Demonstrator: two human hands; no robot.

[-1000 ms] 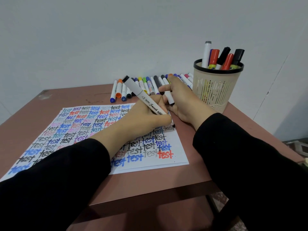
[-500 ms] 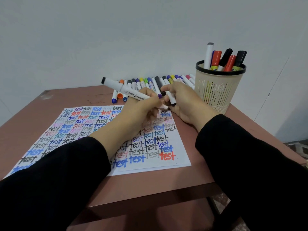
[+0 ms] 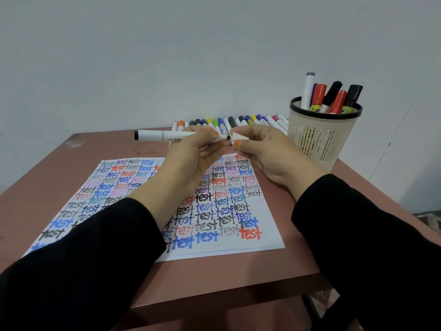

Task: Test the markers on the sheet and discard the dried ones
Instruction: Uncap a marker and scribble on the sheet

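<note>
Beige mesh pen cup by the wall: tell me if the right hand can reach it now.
Probably yes: the beige mesh pen cup stands just beyond the right hand, nothing between, though that hand pinches a white marker cap.

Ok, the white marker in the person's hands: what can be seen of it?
The white marker looks plastic: white barrel with small dark print, black band at its left end, dark tip at its right. It is held level in the air above the table. The left hand grips its right half; the right hand pinches a white cap at the tip, not fully on.
</note>
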